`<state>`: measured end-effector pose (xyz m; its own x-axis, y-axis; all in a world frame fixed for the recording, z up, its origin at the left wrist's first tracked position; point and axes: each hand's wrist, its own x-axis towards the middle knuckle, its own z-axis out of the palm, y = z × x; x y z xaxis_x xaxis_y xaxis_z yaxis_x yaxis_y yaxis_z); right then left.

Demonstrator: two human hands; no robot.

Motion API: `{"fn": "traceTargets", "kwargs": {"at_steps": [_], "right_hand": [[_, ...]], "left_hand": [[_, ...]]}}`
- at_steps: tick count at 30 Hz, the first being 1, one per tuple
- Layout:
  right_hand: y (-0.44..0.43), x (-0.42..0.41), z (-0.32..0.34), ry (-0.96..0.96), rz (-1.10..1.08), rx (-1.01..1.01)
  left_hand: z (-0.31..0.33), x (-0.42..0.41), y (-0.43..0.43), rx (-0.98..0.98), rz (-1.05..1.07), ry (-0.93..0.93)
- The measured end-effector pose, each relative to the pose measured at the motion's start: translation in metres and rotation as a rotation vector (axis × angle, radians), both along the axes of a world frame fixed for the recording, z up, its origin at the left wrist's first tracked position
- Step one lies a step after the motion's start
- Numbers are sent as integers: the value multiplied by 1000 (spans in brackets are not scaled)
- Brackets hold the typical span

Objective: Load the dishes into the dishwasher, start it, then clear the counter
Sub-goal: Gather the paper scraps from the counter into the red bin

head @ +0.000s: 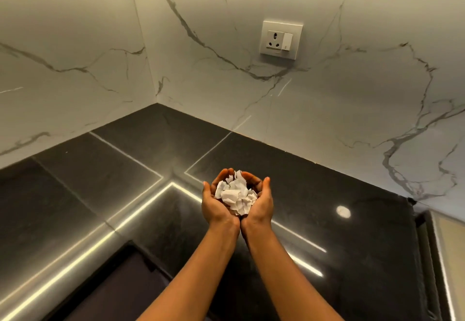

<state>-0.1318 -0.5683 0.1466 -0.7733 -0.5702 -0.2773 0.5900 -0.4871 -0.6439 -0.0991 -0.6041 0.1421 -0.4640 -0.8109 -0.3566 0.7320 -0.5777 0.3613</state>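
Several crumpled white paper scraps (236, 196) lie in my two hands, which are cupped together, palms up, above the glossy black counter (352, 232). My left hand (216, 202) forms the left side of the cup and my right hand (261, 202) the right side. The fingers of both curl up round the scraps. Both forearms reach in from the bottom of the view. No dishes and no dishwasher are in view.
White marble-patterned walls (75, 43) meet in a corner behind the counter. A wall socket with a switch (281, 39) sits on the right wall. The counter's front edge (118, 252) bends at lower left over a dark space. A pale strip (448, 245) borders the counter's right end.
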Motion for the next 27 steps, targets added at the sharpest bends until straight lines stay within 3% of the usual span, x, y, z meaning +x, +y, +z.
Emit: {"fn": "traceTargets", "kwargs": {"at_steps": [6,14,20,27], "right_hand": [[27,70,2,-26,199,-52],[76,207,-57,-195,525,45],[118,312,-147,-318,756,311],[153,392,-321,-515,845,677]], "left_hand": [[1,75,35,-14,194,114],[-53,223,99,124,529,52],[-159,334,153,334,741,-76],[-337,414,201,726,779,-152]]}}
